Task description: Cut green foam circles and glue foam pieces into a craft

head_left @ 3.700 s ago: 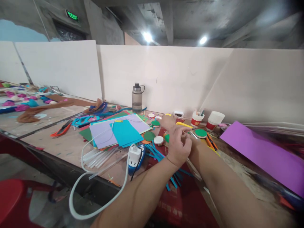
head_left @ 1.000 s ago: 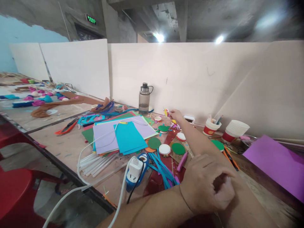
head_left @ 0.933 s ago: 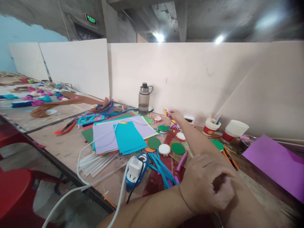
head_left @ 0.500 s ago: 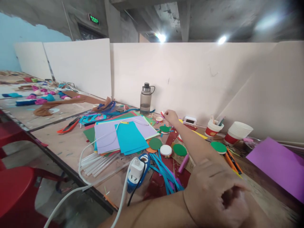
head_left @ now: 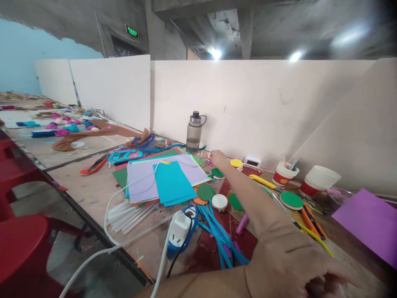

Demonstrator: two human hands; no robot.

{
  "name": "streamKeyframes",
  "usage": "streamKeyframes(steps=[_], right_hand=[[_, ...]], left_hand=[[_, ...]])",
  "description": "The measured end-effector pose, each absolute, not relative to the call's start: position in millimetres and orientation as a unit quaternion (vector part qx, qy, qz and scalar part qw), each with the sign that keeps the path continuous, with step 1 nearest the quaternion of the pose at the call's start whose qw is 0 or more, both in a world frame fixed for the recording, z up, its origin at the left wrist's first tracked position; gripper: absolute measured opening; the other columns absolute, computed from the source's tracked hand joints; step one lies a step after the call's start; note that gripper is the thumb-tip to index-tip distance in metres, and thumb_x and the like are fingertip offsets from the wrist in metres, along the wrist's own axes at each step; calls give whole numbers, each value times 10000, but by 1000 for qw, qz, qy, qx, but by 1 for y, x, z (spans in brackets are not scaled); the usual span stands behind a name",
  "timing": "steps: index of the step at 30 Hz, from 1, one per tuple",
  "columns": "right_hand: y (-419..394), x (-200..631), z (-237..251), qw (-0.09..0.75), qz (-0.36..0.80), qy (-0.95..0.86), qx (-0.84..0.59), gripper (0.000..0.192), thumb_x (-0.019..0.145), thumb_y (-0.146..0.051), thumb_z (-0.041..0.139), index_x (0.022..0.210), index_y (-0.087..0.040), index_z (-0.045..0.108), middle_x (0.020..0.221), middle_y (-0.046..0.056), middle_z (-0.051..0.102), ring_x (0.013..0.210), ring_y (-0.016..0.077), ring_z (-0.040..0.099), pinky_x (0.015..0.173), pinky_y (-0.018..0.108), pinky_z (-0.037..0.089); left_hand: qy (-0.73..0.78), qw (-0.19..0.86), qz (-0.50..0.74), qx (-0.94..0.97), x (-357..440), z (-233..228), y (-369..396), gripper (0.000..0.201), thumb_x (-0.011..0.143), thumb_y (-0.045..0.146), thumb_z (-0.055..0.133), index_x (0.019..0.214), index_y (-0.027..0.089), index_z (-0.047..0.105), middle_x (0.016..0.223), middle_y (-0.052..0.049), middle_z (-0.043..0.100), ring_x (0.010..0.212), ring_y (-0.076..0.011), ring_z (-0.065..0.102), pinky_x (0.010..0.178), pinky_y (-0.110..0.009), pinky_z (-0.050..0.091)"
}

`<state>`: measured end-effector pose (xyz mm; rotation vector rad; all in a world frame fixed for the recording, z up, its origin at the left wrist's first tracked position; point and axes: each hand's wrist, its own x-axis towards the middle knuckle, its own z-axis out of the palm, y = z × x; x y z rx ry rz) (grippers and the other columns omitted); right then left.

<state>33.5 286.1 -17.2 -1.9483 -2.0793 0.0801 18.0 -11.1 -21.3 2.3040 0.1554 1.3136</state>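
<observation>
Long plywood workbench (head_left: pixel 93 186), stacked coloured paper sheets (head_left: pixel 167 182). My left hand (head_left: pixel 294 269) nearer lens than before, loosely curled, empty. My right hand (head_left: pixel 217 157) has shifted left, pinching small red-yellow craft piece (head_left: pixel 209 156) near grey water bottle (head_left: pixel 194 132).

The right hand (head_left: pixel 218 157) has moved left toward the water bottle (head_left: pixel 194 132), uncovering a yellow-topped lid (head_left: pixel 236 163).

My left hand (head_left: pixel 297 273) runs off the bottom edge, fingers out of sight. Whatever my right hand (head_left: pixel 218 157) pinches is too small to make out. My forearm covers part of a green disc (head_left: pixel 235 202).
</observation>
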Motion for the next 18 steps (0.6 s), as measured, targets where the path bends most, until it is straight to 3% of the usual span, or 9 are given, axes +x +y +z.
streamKeyframes(steps=[6,11,18], right_hand=[[281,55,-3,235,18,-700,-674,259,932,-252,484,984,-170,724,1041,78,737,982,151,653,829,219,451],[260,80,11,283,15,-676,-680,259,886,-181,487,957,-159,735,1009,71,746,934,145,658,804,210,446],[188,108,42,309,20,-666,-679,179,844,-183,557,883,-168,732,927,56,748,842,147,657,752,226,458]], left_hand=[[74,212,498,837,20,-26,-15,225,792,355,596,920,195,690,712,-37,686,716,-157,657,809,-307,524],[90,172,544,817,9,-15,-14,126,732,223,557,815,178,641,651,-34,655,675,-157,629,682,-309,495],[84,155,585,791,0,-5,0,126,777,152,515,831,183,624,717,-29,659,705,-147,599,722,-296,468]])
